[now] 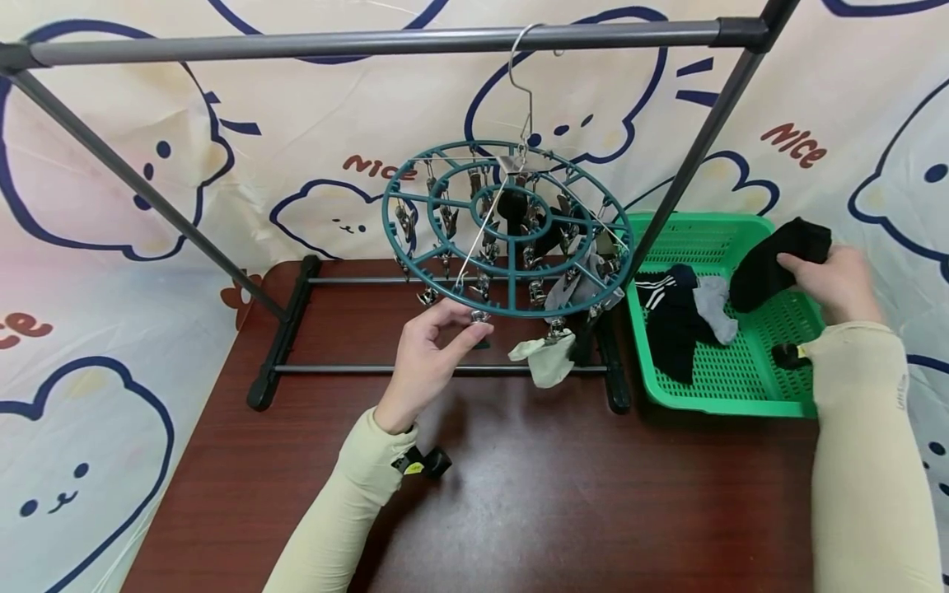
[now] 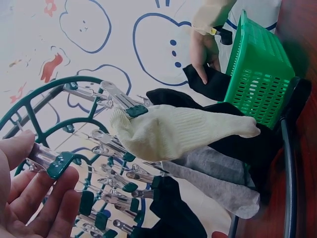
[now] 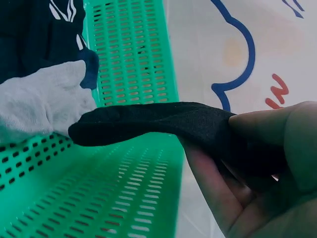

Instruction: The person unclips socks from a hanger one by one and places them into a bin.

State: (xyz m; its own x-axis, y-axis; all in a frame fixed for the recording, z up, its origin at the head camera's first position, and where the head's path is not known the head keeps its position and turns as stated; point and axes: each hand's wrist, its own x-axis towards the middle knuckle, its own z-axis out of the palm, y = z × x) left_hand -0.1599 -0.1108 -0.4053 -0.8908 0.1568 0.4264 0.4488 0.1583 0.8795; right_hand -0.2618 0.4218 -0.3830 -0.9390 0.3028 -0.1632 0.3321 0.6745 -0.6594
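My left hand (image 1: 432,352) pinches a metal clothespin (image 2: 48,159) with green tips at the front rim of the round green hanger (image 1: 511,313). Nothing shows between that clip's tips. Over the right side of the green basket (image 1: 771,387), my right hand (image 1: 841,284) holds a black sock (image 1: 774,262) between thumb and fingers. A pale cream sock (image 2: 173,131) hangs from a clip to the right of my left hand. Grey socks (image 2: 213,178) and black socks (image 2: 171,213) hang from other clips behind it.
Inside the basket lie a dark garment with white stripes (image 1: 670,325) and a grey sock (image 1: 714,309). The hanger's hook (image 1: 511,74) sits over the bar of a grey metal rack (image 1: 334,45), which stands on a dark red-brown table (image 1: 578,486).
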